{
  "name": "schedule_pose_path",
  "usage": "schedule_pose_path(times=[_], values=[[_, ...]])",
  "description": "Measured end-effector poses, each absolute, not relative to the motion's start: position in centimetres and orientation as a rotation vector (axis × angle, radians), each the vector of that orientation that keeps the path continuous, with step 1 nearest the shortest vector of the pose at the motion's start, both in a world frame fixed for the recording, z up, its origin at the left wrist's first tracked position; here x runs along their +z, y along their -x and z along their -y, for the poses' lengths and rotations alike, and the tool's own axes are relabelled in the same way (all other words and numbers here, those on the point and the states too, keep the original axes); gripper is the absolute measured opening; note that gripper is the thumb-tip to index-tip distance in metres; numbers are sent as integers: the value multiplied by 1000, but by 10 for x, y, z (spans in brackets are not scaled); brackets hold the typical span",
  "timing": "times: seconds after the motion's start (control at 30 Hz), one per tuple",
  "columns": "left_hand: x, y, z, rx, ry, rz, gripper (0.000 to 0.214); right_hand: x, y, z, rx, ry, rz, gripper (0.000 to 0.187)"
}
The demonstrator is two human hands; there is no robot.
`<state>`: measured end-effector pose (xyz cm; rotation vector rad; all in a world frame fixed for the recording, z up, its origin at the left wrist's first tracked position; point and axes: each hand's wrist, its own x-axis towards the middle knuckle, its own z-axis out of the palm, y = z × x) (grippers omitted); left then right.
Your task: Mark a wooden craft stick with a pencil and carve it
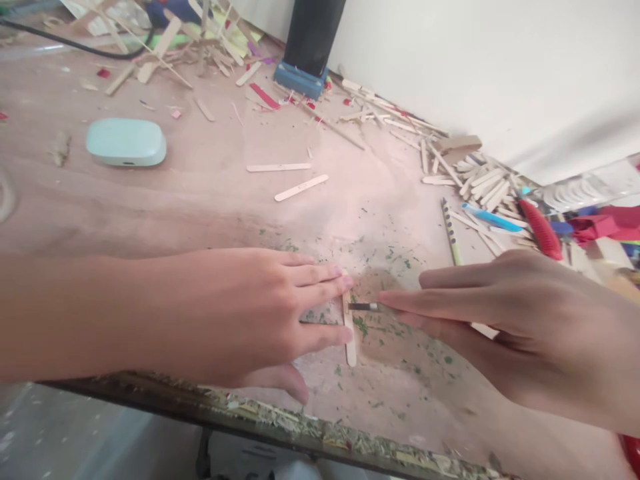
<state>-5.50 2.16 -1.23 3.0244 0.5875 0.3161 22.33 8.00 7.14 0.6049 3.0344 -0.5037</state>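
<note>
Pressed a wooden craft stick [351, 352] flat on the tabletop [200, 207], fairly near the front edge, under the fingertips of the left hand [270, 293]. Spread those fingers wide, bearing down without closing around anything. Pinched a slim craft knife [364, 307] narrowly in the right hand [515, 320], with the dark blade reaching the stick between two of the pressing fingers. Hid most of the handle inside the right hand; covered parts of the stick with the left. Could not tell the blade's exact tip, nor how deep it sat in the wood.

Scattered green flecks [360, 325] around the stick. Lay beyond, near one another: an upper loose craft stick [279, 167] and a lower loose craft stick [301, 188], with faint, unreadable marks. Set farther left a pale turquoise earbud case [126, 142]. Lost a whitish rounded object [6, 193] partly past the left border.

Ranged along the right a dotted pencil [450, 230], a blue pen [493, 219], a red-handled tool [540, 229] and a jumbled stick pile [493, 183], blurred toward the corner. Stood at the back a black post [315, 30] on a blue base [300, 80], cut off above, before a plain white wall [475, 60]. Dropped away below the table to a dim grey floor [60, 433], too blurred for detail.
</note>
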Motion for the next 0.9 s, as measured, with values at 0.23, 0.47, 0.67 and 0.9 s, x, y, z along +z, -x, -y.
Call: schedule_pose_path(times=[0.23, 0.47, 0.67, 0.9], values=[[-9, 54, -21, 291, -3024, -597, 64, 48, -244, -81, -931, -728, -3045, 30], [-5, 53, -21, 270, -3017, -598, 63, 27, -251, -83, -1082, -782, -3080, 24], [-5, 53, -21, 298, -3017, -587, 61, 32, -251, -82, -976, -752, -3085, 25], [-5, 53, -22, 250, -3036, -577, 60, 66, -232, -67, -538, -708, -3043, 27]])
